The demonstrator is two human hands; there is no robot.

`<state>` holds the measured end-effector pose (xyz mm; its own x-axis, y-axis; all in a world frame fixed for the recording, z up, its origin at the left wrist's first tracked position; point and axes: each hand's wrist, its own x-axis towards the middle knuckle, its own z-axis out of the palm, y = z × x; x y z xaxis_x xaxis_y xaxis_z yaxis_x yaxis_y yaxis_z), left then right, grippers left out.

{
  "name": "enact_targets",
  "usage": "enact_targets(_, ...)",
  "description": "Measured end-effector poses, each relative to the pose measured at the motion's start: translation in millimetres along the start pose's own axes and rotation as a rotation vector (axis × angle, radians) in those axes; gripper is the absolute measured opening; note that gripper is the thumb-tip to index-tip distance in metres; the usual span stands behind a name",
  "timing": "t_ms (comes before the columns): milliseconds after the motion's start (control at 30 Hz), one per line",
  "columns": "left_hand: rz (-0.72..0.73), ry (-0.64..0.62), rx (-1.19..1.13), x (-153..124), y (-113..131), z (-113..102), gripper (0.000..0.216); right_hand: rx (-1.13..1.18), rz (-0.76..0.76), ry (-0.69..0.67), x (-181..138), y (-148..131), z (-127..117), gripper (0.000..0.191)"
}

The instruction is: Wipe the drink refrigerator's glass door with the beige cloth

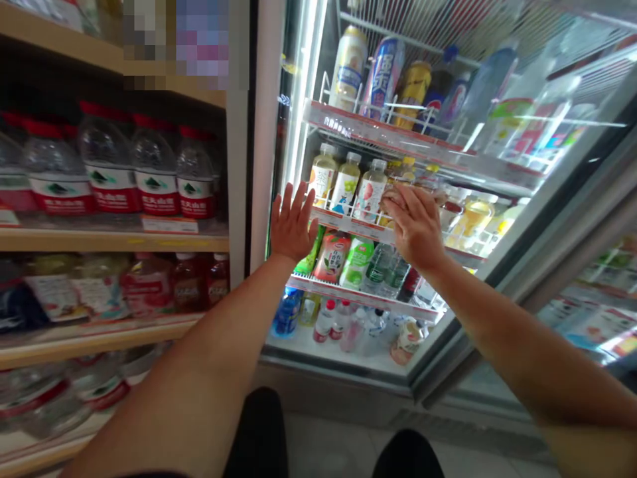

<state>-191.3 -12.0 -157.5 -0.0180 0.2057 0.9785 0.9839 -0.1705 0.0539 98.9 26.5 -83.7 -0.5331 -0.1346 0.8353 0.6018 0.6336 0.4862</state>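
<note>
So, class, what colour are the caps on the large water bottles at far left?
The caps are red, seen in the head view.

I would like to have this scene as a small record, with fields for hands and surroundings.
Left hand: open, fingers spread, before the fridge; contact with glass unclear
Right hand: appears to hold a crumpled cloth
Inside fridge: cans on top shelf, bottles below
Left side: wooden shelves, red-capped water bottles
</note>
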Motion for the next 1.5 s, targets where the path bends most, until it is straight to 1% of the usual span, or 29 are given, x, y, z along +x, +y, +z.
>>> enact_targets(67,0.001,0.003,-0.006,0,0,0,0.061,0.030,-0.017,-0.027,2,-10,7,0.042)
enact_targets(167,0.013,0.012,0.013,0,0,1,0.060,0.062,-0.149,-0.150,4,-26,15,0.039)
enact_targets(200,0.020,0.018,0.021,-1,0,1,0.060,0.068,-0.163,-0.171,8,-29,16,0.039)
enact_targets(267,0.027,0.031,0.027,-1,-1,2,0.059,0.077,-0.107,-0.153,21,-30,17,0.039)
enact_targets(333,0.027,0.035,0.021,-1,-1,2,0.059,0.085,-0.006,-0.089,34,-28,18,0.039)
enact_targets(400,0.025,0.031,0.018,-1,-1,2,0.060,0.081,0.053,-0.037,38,-30,20,0.039)
enact_targets(433,0.026,0.030,0.020,-1,-1,1,0.060,0.072,0.049,-0.030,35,-33,21,0.039)
enact_targets(467,0.029,0.029,0.022,-1,-1,1,0.060,0.064,0.012,-0.040,30,-37,23,0.039)
enact_targets(600,0.041,0.041,0.034,-2,-1,2,0.059,0.076,-0.288,-0.171,9,-52,27,0.035)
enact_targets(633,0.044,0.042,0.033,-2,-1,2,0.059,0.086,-0.314,-0.186,8,-52,26,0.035)
enact_targets(667,0.044,0.042,0.028,-2,-1,2,0.059,0.092,-0.300,-0.183,10,-51,26,0.035)
enact_targets(800,0.033,0.036,0.001,-2,-2,3,0.060,0.092,-0.055,-0.062,23,-43,24,0.037)
enact_targets(833,0.029,0.033,0.000,-2,-2,3,0.060,0.097,-0.025,-0.055,23,-43,24,0.037)
enact_targets(867,0.026,0.029,0.003,-2,-2,3,0.060,0.106,-0.026,-0.068,22,-45,24,0.038)
enact_targets(967,0.025,0.023,0.013,-1,-1,2,0.059,0.142,-0.136,-0.151,18,-50,25,0.037)
enact_targets(1000,0.026,0.025,0.016,-1,-1,2,0.059,0.149,-0.154,-0.159,19,-50,24,0.036)
enact_targets(1067,0.029,0.030,0.020,-1,-1,1,0.059,0.147,-0.104,-0.116,27,-46,24,0.034)
enact_targets(1133,0.024,0.020,0.017,-1,0,0,0.059,0.131,0.012,-0.037,35,-41,24,0.035)
enact_targets(1200,0.013,0.002,0.012,-1,0,0,0.059,0.120,0.102,0.007,39,-40,26,0.038)
enact_targets(1267,0.008,-0.010,0.010,-1,-1,0,0.059,0.129,0.091,-0.020,34,-45,31,0.039)
enact_targets(1400,0.029,0.021,0.031,-1,-1,1,0.059,0.176,-0.104,-0.155,25,-63,36,0.036)
enact_targets(1433,0.035,0.030,0.037,-2,-1,1,0.059,0.188,-0.120,-0.164,28,-64,36,0.037)
enact_targets(1500,0.040,0.040,0.041,-2,-1,1,0.059,0.210,-0.077,-0.141,40,-63,36,0.044)
